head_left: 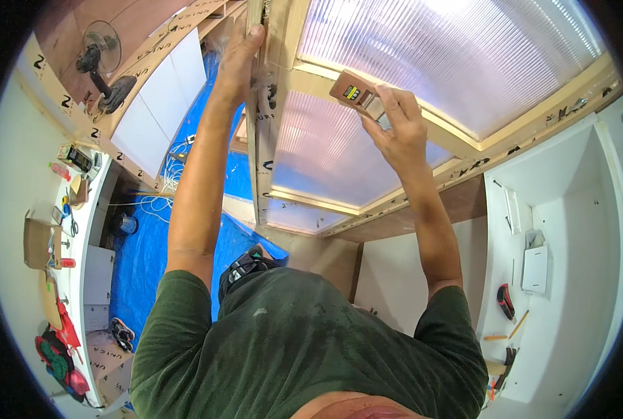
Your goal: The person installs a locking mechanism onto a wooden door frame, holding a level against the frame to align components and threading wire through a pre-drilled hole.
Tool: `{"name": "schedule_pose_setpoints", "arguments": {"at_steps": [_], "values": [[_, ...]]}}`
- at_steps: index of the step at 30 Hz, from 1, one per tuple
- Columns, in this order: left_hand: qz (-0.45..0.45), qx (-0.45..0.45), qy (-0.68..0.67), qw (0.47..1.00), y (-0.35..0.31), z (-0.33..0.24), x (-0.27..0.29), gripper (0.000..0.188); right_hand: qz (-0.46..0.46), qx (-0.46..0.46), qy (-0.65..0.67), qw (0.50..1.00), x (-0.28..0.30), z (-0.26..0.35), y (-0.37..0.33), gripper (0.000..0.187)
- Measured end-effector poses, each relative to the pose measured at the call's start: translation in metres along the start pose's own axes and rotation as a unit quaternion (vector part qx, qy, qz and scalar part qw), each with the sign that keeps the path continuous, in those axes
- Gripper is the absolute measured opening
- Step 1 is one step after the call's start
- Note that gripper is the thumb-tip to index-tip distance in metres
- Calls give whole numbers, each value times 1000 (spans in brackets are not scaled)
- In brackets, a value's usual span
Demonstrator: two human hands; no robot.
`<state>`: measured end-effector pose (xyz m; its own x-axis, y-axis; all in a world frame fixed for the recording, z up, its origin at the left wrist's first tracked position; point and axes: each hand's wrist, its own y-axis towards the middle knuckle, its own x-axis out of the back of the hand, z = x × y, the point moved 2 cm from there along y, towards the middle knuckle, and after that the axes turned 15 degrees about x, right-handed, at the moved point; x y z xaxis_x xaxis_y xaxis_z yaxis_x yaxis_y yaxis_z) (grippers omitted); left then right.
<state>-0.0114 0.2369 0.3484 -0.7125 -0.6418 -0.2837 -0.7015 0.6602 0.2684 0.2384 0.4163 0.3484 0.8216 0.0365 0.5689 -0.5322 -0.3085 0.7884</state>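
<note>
Head view: A person in a dark green shirt (290, 328) is working with 2 bare hands at a wood frame (521, 133) carrying ribbed translucent panels (451, 56).
Right hand (399, 129): It is pinching a flat brown tool (348, 89) between thumb and fingers, in front of the wood frame.
Flat brown tool: Showing a yellow-and-black label, it is slanting across a crossbar of the wood frame; whether it is touching the wood cannot be told.
Left hand (240, 63): It is bracing at the left edge of the wood frame, well apart from the tool; its fingers are partly hiding, so whether they are closing around that edge cannot be told.
Dark fan (91, 59): It is standing well to the left of the wood frame.
Blue sheet (147, 258): It is covering the floor left of and below the wood frame, with white cables (159, 202) tangling over it.
Cloth bundle (56, 356): Red and green, it is lying far to the lower left of the wood frame.
White unit (577, 209): Opening to the right of and below the wood frame, it is holding a red-and-black cutter (505, 302) and a white box (535, 269).
</note>
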Motion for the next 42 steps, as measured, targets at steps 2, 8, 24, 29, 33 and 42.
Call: {"name": "schedule_pose_setpoints", "arguments": {"at_steps": [2, 8, 24, 29, 33, 42], "values": [[-1, -12, 3, 1000, 2, 4, 0, 76, -7, 6, -3, 1000, -5, 1, 1, 65], [0, -49, -13, 999, 13, 18, 15, 73, -20, 17, -13, 1000, -18, 12, 21, 63], [42, -4, -101, 994, 13, 13, 9, 64, -72, 112, -56, 990, -76, 38, 45, 66], [-9, -49, -32, 998, 13, 13, 12, 62, -34, 114, -5, 993, -32, 72, 23, 65], [1, -8, -27, 1000, 8, 11, 6, 76, -12, -6, -52, 999, 21, 22, -39, 62], [36, -26, 2, 999, 5, 7, 6, 87, 13, -55, -43, 997, 56, -20, -37, 64]]}}
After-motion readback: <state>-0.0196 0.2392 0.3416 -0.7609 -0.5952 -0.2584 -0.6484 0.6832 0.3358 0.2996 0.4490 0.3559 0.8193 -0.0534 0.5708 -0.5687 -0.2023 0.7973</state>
